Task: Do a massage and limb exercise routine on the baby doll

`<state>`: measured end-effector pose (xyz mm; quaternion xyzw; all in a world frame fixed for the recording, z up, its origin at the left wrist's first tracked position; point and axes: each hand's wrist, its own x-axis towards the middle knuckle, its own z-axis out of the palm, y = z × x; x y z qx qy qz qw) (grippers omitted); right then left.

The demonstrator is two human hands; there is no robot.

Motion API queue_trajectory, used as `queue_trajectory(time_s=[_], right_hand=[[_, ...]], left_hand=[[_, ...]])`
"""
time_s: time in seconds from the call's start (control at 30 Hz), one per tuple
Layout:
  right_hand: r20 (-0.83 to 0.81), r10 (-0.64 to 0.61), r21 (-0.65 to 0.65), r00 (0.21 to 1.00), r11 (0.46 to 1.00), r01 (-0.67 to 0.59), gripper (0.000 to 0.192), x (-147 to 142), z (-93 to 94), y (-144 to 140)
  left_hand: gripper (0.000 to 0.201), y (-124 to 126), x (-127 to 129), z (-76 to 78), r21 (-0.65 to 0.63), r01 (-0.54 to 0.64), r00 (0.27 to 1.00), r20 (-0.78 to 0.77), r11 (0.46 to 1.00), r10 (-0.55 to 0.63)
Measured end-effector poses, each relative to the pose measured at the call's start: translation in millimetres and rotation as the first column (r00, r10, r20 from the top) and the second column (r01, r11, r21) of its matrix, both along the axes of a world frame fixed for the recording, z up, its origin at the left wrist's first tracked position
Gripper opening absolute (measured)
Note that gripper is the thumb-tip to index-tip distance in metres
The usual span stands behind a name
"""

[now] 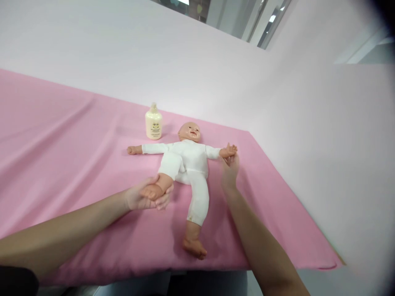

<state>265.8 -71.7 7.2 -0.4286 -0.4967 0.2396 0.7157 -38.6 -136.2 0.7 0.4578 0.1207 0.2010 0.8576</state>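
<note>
A baby doll with a white cloth body lies face up on a pink cloth, its head toward the wall. My left hand is wrapped round the doll's lower leg and foot on the left, which is bent and raised off the cloth. At the other side my right hand has its fingers closed on the doll's hand and wrist, with that arm stretched outward. The doll's second leg points toward me, and its other arm lies out to the left. Part of my right fingers is hidden behind the doll's hand.
A cream pump bottle stands upright beside the doll's head. White walls rise behind the cloth and along its right side. The cloth's front edge drops off close to me, and folds run across its left part.
</note>
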Motion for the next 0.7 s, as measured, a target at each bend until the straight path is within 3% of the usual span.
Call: queue_trajectory(time_s=[0.07, 0.17, 0.23, 0.3, 0.37, 0.47, 0.6, 0.63, 0.7], right_hand=[[0.222, 0.031, 0.037, 0.975, 0.999, -0.040, 0.047, -10, 0.4, -8], [0.612, 0.046, 0.122, 0.790, 0.981, -0.152, 0.032, -20, -4.9, -14], [0.755, 0.044, 0.153, 0.654, 0.959, -0.240, 0.033, -23, -8.2, -15], [0.798, 0.046, 0.155, 0.601, 0.948, -0.278, 0.037, -24, -9.6, -14], [0.785, 0.049, 0.150, 0.618, 0.952, -0.266, 0.036, -22, -9.2, -13], [0.670, 0.066, 0.109, 0.739, 0.976, -0.187, 0.032, -16, -6.6, -10], [0.280, 0.095, -0.001, 0.955, 0.995, -0.099, 0.045, -4, -3.2, -1], [0.171, 0.085, -0.010, 0.982, 0.996, -0.084, 0.052, 1, -3.9, 2], [0.000, 0.037, -0.015, 0.999, 0.999, -0.037, 0.065, 11, -9.2, 11]], left_hand=[[0.056, 4, 2, -0.8, -0.131, -0.060, 0.996, 0.059, 0.990, 0.068], [0.052, 8, 6, -3.1, -0.220, -0.128, 0.989, 0.039, 0.967, 0.140], [0.053, 8, 8, -4.9, -0.229, -0.165, 0.986, -0.005, 0.959, 0.168], [0.054, 8, 10, -5.9, -0.236, -0.175, 0.985, -0.032, 0.956, 0.172], [0.055, 6, 9, -5.5, -0.236, -0.146, 0.989, -0.042, 0.961, 0.140], [0.056, 0, 5, -2.8, -0.184, -0.007, 1.000, -0.028, 0.983, 0.002], [0.057, -8, -3, -0.4, -0.069, 0.314, 0.947, -0.044, 0.947, -0.318], [0.056, -9, -5, -0.7, -0.051, 0.363, 0.928, -0.066, 0.931, -0.365], [0.051, -9, -8, -2.7, -0.002, 0.343, 0.932, -0.126, 0.939, -0.341]])
